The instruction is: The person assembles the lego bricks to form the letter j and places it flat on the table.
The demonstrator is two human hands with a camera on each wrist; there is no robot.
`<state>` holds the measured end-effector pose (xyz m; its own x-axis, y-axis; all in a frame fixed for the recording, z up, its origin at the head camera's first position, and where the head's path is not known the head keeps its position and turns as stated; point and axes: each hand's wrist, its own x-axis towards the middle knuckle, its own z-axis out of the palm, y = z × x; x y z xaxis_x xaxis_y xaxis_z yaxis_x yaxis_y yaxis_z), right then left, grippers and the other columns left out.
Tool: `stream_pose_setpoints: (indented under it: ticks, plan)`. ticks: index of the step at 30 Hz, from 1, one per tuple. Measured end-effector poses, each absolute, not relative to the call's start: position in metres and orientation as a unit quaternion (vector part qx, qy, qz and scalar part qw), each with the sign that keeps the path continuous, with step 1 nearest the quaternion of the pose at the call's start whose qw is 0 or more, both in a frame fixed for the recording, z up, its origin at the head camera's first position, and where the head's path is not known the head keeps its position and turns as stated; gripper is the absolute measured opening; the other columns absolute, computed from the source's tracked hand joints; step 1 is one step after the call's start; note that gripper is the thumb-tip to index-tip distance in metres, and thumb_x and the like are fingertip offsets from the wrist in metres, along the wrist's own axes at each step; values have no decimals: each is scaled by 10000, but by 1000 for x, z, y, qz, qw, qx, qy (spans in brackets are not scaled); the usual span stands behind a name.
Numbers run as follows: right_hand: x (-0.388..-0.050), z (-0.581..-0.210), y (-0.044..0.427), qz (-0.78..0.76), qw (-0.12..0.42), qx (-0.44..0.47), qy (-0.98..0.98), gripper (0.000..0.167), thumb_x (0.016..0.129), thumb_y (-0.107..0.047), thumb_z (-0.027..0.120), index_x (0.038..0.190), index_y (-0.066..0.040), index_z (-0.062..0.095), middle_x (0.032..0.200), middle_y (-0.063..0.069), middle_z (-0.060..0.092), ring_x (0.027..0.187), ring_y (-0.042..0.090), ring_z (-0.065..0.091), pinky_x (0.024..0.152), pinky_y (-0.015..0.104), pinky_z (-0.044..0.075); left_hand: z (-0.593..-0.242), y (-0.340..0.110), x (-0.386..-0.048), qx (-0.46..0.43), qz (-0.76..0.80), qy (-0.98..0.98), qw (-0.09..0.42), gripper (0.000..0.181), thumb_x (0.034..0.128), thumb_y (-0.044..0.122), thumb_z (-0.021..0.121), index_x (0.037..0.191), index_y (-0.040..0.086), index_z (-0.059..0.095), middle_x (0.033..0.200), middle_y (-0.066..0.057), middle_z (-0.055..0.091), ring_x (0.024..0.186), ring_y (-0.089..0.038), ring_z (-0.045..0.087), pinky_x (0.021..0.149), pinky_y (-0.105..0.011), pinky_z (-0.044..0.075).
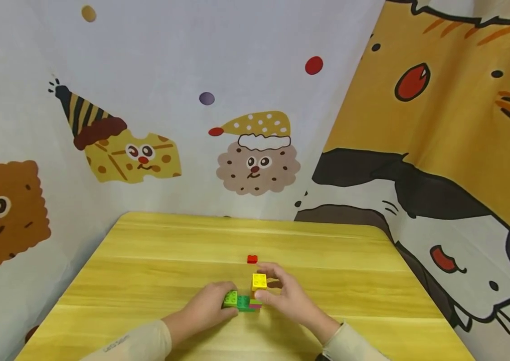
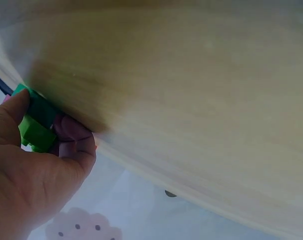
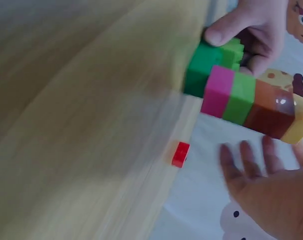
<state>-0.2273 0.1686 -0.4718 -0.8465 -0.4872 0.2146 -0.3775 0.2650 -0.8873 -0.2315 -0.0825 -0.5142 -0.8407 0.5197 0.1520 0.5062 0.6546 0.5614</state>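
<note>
A dark green toy building brick [image 1: 243, 303] lies on the table with a light green brick [image 1: 230, 299] on its left end. My left hand [image 1: 207, 304] pinches this end between thumb and fingers. On the right end stands a column: a pink brick [image 3: 218, 91], a light green brick [image 3: 239, 97], an orange-brown brick [image 3: 269, 110] and a yellow brick [image 3: 297, 121] on top. My right hand [image 1: 294, 299] is beside the column, fingers spread and apart from it. Its thumb lies in front of the column in the head view; whether it touches is unclear.
A small red brick [image 1: 252, 259] sits farther back on the wooden table [image 1: 169, 250], beyond both hands. Behind the table's far edge hangs a white curtain [image 1: 169, 60] with cartoon prints, and a yellow patterned one [image 1: 453, 120] is on the right.
</note>
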Motion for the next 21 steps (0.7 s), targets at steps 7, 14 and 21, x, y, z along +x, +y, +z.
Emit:
stream_pose_setpoints:
  ticks: [7, 14, 21]
  plan:
    - [-238, -472, 166, -500, -39, -290, 815, 402, 929, -244, 706, 1297, -167, 566, 1036, -19, 681, 911, 199, 649, 789, 334, 551, -512, -83, -230, 274, 295, 915, -2, 602, 778, 350, 849, 1257, 104, 581, 1144, -18, 610, 945, -132, 602, 815, -345, 536]
    - [-261, -473, 157, -491, -7, -191, 850, 354, 926, -370, 698, 1239, -221, 626, 1096, -33, 655, 910, 185, 652, 724, 299, 557, -512, -83, -230, 264, 295, 918, -12, 601, 790, 346, 843, 1270, 121, 559, 1230, -24, 540, 1033, -190, 604, 878, -375, 535]
    - [-283, -486, 152, -418, 42, -155, 894, 388, 985, -365, 622, 1263, -95, 637, 1151, 52, 648, 1013, 239, 626, 773, 389, 544, -512, -83, -228, 270, 271, 924, -27, 597, 803, 470, 801, 1235, 85, 652, 1211, -24, 543, 946, -127, 584, 810, -309, 537]
